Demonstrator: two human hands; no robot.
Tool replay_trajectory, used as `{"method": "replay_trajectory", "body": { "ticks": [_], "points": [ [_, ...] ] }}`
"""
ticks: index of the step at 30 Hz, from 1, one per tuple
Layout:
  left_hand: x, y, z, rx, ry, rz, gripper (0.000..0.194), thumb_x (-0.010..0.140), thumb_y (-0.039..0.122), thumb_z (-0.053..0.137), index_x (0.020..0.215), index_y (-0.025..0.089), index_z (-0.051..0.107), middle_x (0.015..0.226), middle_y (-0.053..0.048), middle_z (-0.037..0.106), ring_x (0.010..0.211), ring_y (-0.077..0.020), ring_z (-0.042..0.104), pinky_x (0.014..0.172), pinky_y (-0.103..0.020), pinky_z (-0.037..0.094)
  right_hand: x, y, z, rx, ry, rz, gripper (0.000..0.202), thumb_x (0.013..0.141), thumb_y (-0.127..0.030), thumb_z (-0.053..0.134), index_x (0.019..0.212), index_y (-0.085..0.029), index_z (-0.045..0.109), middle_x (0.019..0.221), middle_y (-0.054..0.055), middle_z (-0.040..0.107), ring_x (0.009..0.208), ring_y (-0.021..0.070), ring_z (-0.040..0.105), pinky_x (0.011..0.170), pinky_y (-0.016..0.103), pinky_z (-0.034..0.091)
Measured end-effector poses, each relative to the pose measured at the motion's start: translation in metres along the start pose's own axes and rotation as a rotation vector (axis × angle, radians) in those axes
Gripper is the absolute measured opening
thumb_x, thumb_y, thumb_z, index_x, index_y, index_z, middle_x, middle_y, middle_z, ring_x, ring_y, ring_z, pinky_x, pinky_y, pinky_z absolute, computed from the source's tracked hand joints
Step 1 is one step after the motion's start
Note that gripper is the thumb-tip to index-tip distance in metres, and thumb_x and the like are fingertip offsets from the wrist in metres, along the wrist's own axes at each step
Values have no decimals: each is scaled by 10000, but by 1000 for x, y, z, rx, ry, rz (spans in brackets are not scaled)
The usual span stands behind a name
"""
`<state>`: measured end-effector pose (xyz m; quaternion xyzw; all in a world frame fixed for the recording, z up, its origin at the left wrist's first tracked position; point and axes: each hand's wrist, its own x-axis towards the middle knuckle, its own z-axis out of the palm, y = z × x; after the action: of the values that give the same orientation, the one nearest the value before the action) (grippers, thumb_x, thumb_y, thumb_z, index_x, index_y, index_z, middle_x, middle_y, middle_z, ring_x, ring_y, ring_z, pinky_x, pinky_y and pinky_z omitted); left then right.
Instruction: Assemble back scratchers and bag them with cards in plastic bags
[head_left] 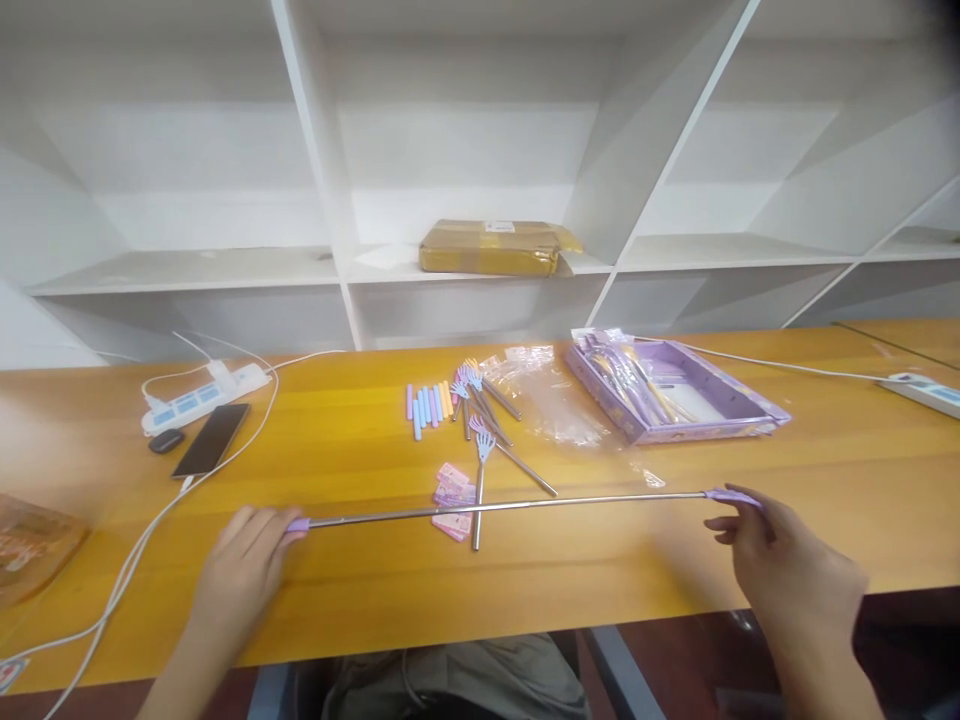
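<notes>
A long telescopic metal rod (510,508) with purple ends is stretched out level above the wooden table (360,590). My left hand (244,570) grips its purple handle end at the left. At the right, my right hand (787,565) pinches the other purple end between fingertips. Under the rod lie small pink packets (454,497) and another short rod with a hand-shaped head (480,480).
Several more hand-headed rods (480,395) and pastel handle sleeves (429,405) lie mid-table beside clear plastic bags (555,395). A purple box (675,392) sits right. A power strip (206,395), phone (212,438) and cables lie left. A cardboard parcel (495,247) rests on the shelf.
</notes>
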<state>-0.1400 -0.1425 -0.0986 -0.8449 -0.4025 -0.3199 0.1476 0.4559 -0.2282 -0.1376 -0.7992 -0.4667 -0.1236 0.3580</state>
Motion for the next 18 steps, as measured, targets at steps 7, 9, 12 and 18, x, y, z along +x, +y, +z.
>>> {"method": "replay_trajectory", "body": {
  "ticks": [7, 9, 12, 18],
  "points": [
    [29, 125, 62, 112, -145, -48, 198, 1110, 295, 535, 1084, 216, 714, 836, -31, 716, 778, -213, 611, 652, -352, 400, -112, -155, 67, 340, -210, -692, 341, 1059, -132, 451, 1317, -211, 660, 818, 40, 777, 634, 173, 747, 597, 266, 620],
    [27, 131, 68, 82, -141, -50, 237, 1121, 344, 511, 1087, 223, 711, 853, -33, 722, 801, -206, 624, 627, -339, 383, -115, -166, 66, 352, -208, -703, 315, 1089, -131, 435, 1325, -181, 638, 854, 53, 782, 685, 168, 763, 654, 268, 632],
    [20, 122, 69, 37, -99, -64, 300, 1139, 357, 453, 1097, 213, 713, 861, -45, 727, 816, -201, 642, 620, -327, 382, -105, -165, 51, 356, -192, -675, 274, 1101, -138, 456, 1321, -181, 614, 932, 66, 794, 760, 172, 781, 705, 270, 628],
    [16, 111, 65, -46, -185, -54, 244, 1127, 351, 500, 1147, 228, 709, 913, -43, 740, 849, -201, 657, 687, -329, 414, -105, -167, 52, 298, -292, -709, 285, 1078, -120, 427, 1284, -182, 613, 972, 77, 779, 774, 215, 741, 705, 336, 595]
  ]
}}
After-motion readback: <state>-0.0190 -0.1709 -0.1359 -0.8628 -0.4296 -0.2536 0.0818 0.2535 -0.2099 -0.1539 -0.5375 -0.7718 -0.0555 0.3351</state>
